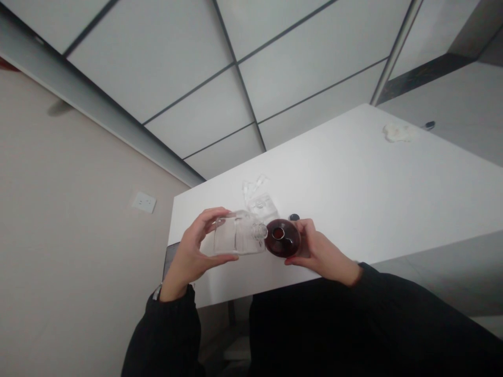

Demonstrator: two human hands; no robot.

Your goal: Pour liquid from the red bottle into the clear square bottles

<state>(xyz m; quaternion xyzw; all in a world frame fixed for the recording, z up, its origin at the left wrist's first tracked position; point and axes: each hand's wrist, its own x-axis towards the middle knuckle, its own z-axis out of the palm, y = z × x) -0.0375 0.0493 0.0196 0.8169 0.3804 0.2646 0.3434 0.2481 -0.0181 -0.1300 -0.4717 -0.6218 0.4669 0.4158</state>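
My left hand [197,242] grips a clear, square-sided bottle [231,236], tilted so that its threaded mouth points right. Just beside that mouth is a dark brown round bottle [290,242] with an open top, which my right hand [318,247] holds from its right side. The two bottles meet or nearly meet; I cannot tell whether they touch. Whether liquid is in the clear bottle does not show plainly. Behind them on the table lies a small black cap [294,217]. A clear plastic piece [261,201] also rests there, partly hidden by the clear bottle.
The white table [334,173] runs off to the right, with its near edge close to my body. A crumpled white item [396,132] and a small dark object [429,125] lie near its far right edge. A wall with a socket [144,202] stands to the left.
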